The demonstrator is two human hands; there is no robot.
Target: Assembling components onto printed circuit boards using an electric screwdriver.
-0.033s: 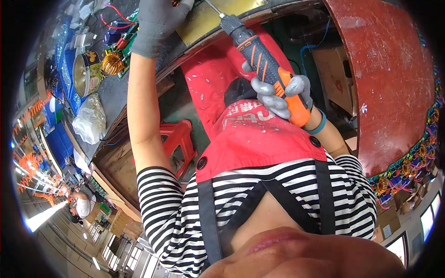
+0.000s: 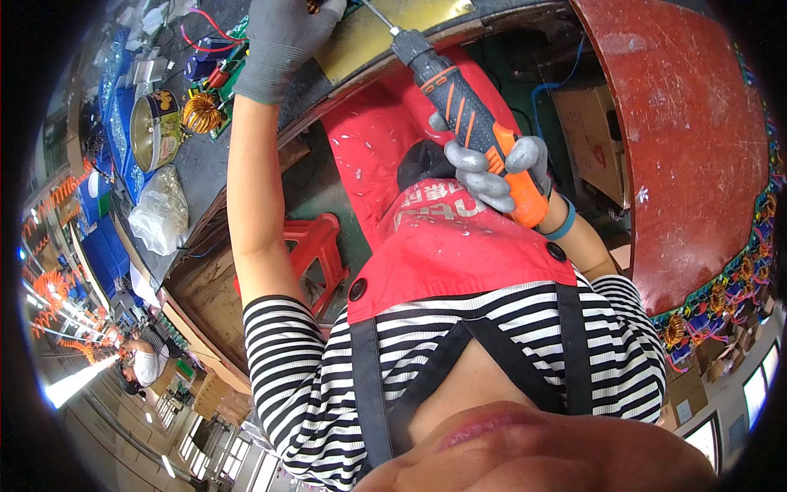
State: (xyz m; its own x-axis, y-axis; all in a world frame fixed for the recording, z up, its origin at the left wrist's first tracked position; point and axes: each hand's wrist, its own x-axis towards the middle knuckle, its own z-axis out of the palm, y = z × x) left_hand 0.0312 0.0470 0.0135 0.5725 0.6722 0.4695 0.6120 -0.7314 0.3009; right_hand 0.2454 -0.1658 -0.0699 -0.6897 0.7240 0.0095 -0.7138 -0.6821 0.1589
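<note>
My right hand [image 2: 492,168], in a grey coated glove, is wrapped round an electric screwdriver [image 2: 467,115] with a black and orange body. Its bit slants up and left over the yellow plate [image 2: 373,39] on the bench. My left hand [image 2: 283,45], also gloved in grey, reaches to the bench at the top edge. A small coppery thing [image 2: 312,6] shows beside its thumb. The picture's edge cuts off most of the left fingers, so their grip is hidden.
Left of my left forearm are a copper-wound coil [image 2: 201,113] on a green board, an open tin [image 2: 156,131] and a clear plastic bag [image 2: 160,211]. A red stool [image 2: 316,250] stands below the bench. At right is a red board [image 2: 689,148], with several coil-bearing boards [image 2: 721,299] along its far edge.
</note>
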